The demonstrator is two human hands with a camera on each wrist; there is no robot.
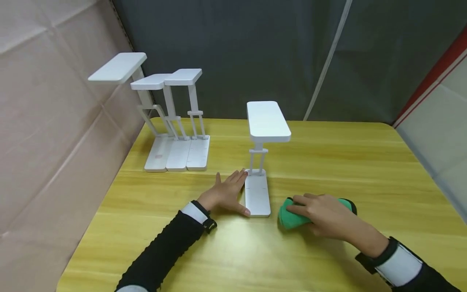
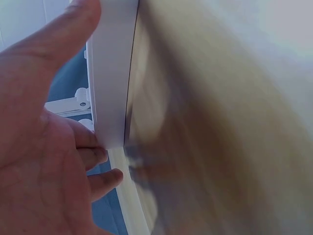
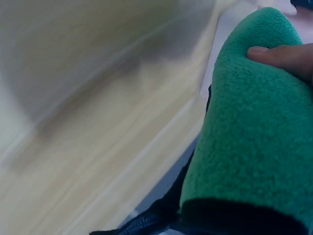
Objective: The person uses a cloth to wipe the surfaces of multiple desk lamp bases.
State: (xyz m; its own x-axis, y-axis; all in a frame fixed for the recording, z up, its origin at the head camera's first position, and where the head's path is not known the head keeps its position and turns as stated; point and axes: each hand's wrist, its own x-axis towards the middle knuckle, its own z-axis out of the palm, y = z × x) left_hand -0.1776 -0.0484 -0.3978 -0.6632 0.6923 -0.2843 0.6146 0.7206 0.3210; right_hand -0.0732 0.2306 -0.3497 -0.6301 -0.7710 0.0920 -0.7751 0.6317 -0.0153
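Clock directions are in the head view, centred on the single white stand [image 1: 258, 151]. At 9 to 10 o'clock a pale sheet [image 1: 54, 142] rises along the left edge of the wooden table [image 1: 346, 162]. At 10 o'clock three white stands [image 1: 170, 103] sit near the back left corner, their bases side by side with long edges meeting; the leftmost top panel stands highest and, seen from above, reaches out past the table's left edge.

At 9 o'clock the left hand [image 1: 227, 195] rests spread wide along the left long edge of the single stand's base, thumb at the near corner, fingertips by the far one; it spans that edge rather than wrapping round it. The single stand is upright near mid-table, its top panel overlapping the back edge in view, with wood surface on every side of its base.

At 4 o'clock, just beside the base with a narrow strip of wood between, the right hand [image 1: 322, 213] grips a folded green cloth [image 1: 292, 221] with dark borders; whether the cloth touches the table I cannot tell. From 2 to 3 o'clock a wide stretch of wood runs to the right edge.
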